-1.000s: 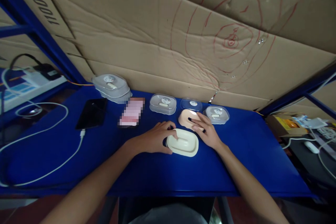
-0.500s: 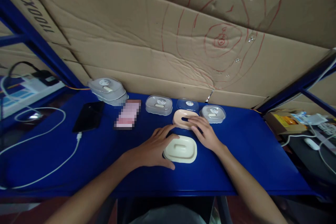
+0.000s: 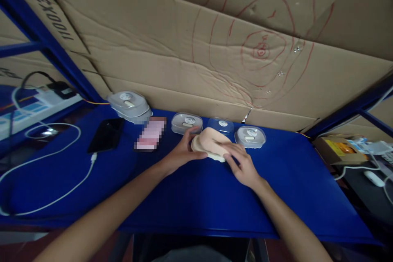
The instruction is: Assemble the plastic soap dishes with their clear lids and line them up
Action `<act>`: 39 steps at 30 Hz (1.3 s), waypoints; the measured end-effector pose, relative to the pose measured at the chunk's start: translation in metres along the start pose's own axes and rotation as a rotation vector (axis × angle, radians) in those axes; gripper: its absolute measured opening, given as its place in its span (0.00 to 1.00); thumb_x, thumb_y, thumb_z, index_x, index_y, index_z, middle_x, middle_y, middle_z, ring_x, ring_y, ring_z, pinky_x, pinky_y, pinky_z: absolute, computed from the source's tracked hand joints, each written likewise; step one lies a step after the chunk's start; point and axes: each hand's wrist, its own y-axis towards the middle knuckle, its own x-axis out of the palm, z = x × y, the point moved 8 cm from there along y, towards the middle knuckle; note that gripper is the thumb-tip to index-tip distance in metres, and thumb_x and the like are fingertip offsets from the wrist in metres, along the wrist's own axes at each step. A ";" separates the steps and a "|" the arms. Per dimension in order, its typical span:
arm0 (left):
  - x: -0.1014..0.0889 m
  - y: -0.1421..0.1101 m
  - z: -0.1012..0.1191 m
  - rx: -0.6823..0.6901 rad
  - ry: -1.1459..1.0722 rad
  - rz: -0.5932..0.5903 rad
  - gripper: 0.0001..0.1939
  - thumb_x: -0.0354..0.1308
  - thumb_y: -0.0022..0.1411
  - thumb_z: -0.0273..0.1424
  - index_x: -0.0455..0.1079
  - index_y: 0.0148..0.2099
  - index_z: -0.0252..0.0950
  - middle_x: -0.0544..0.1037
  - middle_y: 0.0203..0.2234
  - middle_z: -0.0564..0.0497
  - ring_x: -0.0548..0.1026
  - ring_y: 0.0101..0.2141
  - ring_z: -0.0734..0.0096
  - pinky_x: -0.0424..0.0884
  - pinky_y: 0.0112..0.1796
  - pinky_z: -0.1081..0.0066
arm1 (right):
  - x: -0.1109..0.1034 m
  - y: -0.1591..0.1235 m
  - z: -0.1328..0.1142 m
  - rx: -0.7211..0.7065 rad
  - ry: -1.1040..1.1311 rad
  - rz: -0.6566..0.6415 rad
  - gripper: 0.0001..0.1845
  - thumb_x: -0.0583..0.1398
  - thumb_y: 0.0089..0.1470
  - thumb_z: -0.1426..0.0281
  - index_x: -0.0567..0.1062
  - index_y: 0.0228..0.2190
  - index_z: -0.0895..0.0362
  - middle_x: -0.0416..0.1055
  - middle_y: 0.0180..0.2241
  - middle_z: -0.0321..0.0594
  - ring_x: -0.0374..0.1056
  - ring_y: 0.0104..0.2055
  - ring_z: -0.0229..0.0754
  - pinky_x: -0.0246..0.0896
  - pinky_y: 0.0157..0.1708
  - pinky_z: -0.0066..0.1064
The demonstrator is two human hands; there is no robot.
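Over the middle of the blue table (image 3: pixel 184 204), a peach plastic oval piece with a slot (image 3: pixel 208 138) is tilted up on its edge. Just beneath and against it sits a cream plastic oval piece (image 3: pixel 218 157), mostly covered; whether the two are fitted together cannot be made out. My left hand (image 3: pixel 183 150) is closed around the left end of the cream piece, thumb toward me. My right hand (image 3: pixel 242 163) pinches the right side of the peach piece. Behind them lie a clear plastic cover with a round sticker (image 3: pixel 220 125) and clear lidded cases (image 3: pixel 186 123) (image 3: pixel 250 136).
Stacked clear cases (image 3: pixel 129 106) stand at the back left. A pixelated pink phone-like object (image 3: pixel 151 134) and a black phone (image 3: pixel 105 136) on a white cable (image 3: pixel 81 184) lie left. A power strip (image 3: pixel 39 110) is further left. Cardboard (image 3: pixel 153 41) closes off the back.
My left hand has lifted the cream piece from the table and brought it forward to the peach piece. My right hand has raised and tilted the peach piece.
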 end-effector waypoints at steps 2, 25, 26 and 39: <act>0.003 0.000 -0.006 -0.013 -0.136 0.018 0.58 0.79 0.46 0.30 0.50 0.73 0.50 0.71 0.63 0.43 0.73 0.60 0.54 0.65 0.63 0.50 | 0.013 -0.001 -0.013 -0.064 -0.048 -0.077 0.25 0.55 0.72 0.67 0.67 0.66 0.44 0.75 0.60 0.42 0.71 0.61 0.53 0.63 0.61 0.52; 0.001 -0.013 -0.042 -0.408 -0.574 0.091 0.17 0.63 0.59 0.25 0.77 0.52 0.32 0.86 0.42 0.42 0.83 0.44 0.55 0.79 0.42 0.62 | 0.015 0.079 0.065 0.166 -0.264 0.013 0.28 0.46 0.73 0.68 0.61 0.70 0.53 0.63 0.69 0.51 0.56 0.73 0.54 0.52 0.70 0.57; 0.002 -0.013 -0.041 -0.417 -0.575 0.085 0.18 0.63 0.59 0.25 0.77 0.52 0.32 0.86 0.42 0.42 0.83 0.43 0.55 0.79 0.41 0.62 | 0.023 0.085 0.074 0.175 -0.283 -0.014 0.28 0.50 0.72 0.66 0.62 0.70 0.56 0.60 0.70 0.54 0.53 0.74 0.58 0.48 0.71 0.61; 0.002 -0.020 -0.043 -0.501 -0.587 0.130 0.12 0.60 0.65 0.29 0.77 0.49 0.35 0.85 0.39 0.47 0.83 0.41 0.58 0.78 0.37 0.63 | 0.029 0.072 0.063 0.186 -0.381 -0.040 0.24 0.49 0.74 0.60 0.71 0.63 0.54 0.74 0.61 0.54 0.69 0.62 0.60 0.61 0.60 0.55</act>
